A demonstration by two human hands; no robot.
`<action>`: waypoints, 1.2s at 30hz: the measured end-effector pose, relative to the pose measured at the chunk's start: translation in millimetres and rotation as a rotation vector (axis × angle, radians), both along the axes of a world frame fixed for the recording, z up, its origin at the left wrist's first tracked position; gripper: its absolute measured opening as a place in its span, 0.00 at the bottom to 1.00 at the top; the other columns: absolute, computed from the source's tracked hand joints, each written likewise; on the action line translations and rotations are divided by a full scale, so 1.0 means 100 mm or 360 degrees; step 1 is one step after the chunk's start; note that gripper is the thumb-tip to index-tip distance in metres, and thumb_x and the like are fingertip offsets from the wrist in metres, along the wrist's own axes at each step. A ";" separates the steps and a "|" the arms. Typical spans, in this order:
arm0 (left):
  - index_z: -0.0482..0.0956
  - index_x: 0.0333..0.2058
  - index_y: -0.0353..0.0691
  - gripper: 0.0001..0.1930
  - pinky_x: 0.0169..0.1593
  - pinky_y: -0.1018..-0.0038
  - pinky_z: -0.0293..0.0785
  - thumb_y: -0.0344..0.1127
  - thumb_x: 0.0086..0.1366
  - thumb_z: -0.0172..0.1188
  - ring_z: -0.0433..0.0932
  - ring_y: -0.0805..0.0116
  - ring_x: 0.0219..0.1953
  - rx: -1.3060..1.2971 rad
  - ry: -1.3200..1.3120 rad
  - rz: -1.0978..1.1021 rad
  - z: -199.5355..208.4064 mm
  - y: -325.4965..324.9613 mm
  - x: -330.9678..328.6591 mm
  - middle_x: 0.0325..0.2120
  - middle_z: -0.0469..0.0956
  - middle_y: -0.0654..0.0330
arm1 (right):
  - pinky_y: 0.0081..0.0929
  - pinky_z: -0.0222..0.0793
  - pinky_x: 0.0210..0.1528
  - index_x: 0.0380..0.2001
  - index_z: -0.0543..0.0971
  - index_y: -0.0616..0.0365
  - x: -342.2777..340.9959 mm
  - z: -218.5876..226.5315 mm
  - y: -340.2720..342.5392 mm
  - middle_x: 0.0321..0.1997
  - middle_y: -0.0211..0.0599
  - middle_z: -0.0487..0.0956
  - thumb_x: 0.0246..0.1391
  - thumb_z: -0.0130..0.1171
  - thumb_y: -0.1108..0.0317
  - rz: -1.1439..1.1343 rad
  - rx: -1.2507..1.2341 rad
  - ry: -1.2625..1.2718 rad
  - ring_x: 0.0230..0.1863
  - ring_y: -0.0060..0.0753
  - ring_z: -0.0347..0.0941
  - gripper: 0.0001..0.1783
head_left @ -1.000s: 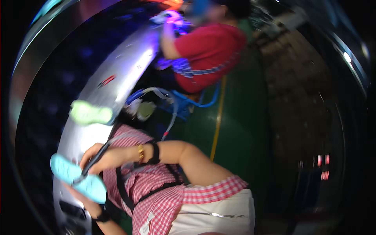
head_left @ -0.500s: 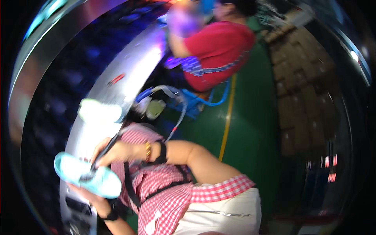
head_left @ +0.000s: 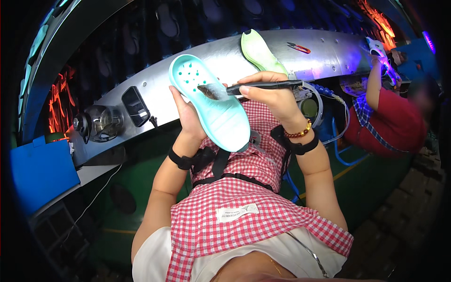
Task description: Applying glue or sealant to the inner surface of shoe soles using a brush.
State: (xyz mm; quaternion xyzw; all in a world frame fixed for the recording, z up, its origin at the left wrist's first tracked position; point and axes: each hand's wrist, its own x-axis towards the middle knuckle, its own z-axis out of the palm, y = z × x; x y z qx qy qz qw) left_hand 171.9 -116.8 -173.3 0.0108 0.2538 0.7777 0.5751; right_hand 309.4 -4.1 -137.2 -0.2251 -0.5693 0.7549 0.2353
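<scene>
My left hand (head_left: 190,115) is wrapped round the edge of a light turquoise shoe sole (head_left: 225,122), which I hold tilted in front of me. Green dots or holes mark its wider far end. In my right hand (head_left: 277,96) is a brush (head_left: 263,85) with a black handle, pinched between thumb and fingers. Its dark-tipped, pale bristles touch or hover just over the middle of the sole; the contact is hard to make out. Just beyond my right hand, a pale green sole (head_left: 260,49) lies on the metal work ledge (head_left: 152,77).
On the ledge lie red-handled thread snips (head_left: 299,47) and a phone (head_left: 136,106), with a glass jug (head_left: 101,123) to their left. Soles hang or lie in dark rows beyond. A blue box (head_left: 44,167) stands at left. A co-worker in red (head_left: 390,122) sits at right, near a hose (head_left: 345,117).
The view has swung round, so the ledge now runs across the top and the co-worker appears at right. Both hands still hold the sole and the brush.
</scene>
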 end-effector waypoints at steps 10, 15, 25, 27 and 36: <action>0.62 0.48 0.39 0.44 0.48 0.63 0.67 0.74 0.51 0.22 0.71 0.57 0.41 -0.0250 0.0403 0.0355 0.03 0.01 -0.26 0.38 0.71 0.51 | 0.22 0.68 0.30 0.27 0.78 0.62 0.12 0.18 -0.26 0.26 0.39 0.78 0.34 0.61 0.76 0.0446 0.1220 -0.0133 0.27 0.31 0.74 0.10; 0.62 0.47 0.34 0.48 0.47 0.60 0.66 0.76 0.48 0.22 0.71 0.54 0.41 0.0153 0.0243 0.0049 0.14 0.04 -0.14 0.38 0.71 0.48 | 0.13 0.67 0.30 0.31 0.78 0.60 0.14 0.34 -0.12 0.26 0.33 0.77 0.40 0.61 0.73 0.0276 0.0485 -0.0091 0.28 0.15 0.71 0.10; 0.52 0.55 0.41 0.44 0.52 0.56 0.60 0.73 0.51 0.30 0.65 0.52 0.48 0.0219 0.0250 0.0117 -0.23 0.10 -0.20 0.48 0.64 0.50 | 0.20 0.68 0.34 0.29 0.78 0.63 0.19 0.36 -0.05 0.29 0.39 0.78 0.39 0.60 0.74 0.0202 0.0538 0.0102 0.30 0.23 0.73 0.10; 0.48 0.57 0.42 0.45 0.53 0.55 0.59 0.73 0.52 0.28 0.64 0.51 0.50 0.0493 0.0560 -0.0055 -0.21 0.17 -0.22 0.51 0.60 0.50 | 0.19 0.68 0.34 0.29 0.78 0.61 0.17 0.37 -0.04 0.29 0.37 0.78 0.39 0.59 0.74 0.0116 0.0463 0.0080 0.30 0.21 0.73 0.09; 0.51 0.55 0.34 0.46 0.55 0.60 0.57 0.72 0.51 0.30 0.63 0.55 0.51 -0.0059 0.0508 0.0235 0.21 0.25 -0.01 0.49 0.62 0.51 | 0.14 0.65 0.25 0.26 0.78 0.65 0.30 0.27 -0.14 0.22 0.35 0.77 0.36 0.60 0.76 0.0054 0.0339 0.0187 0.23 0.17 0.71 0.09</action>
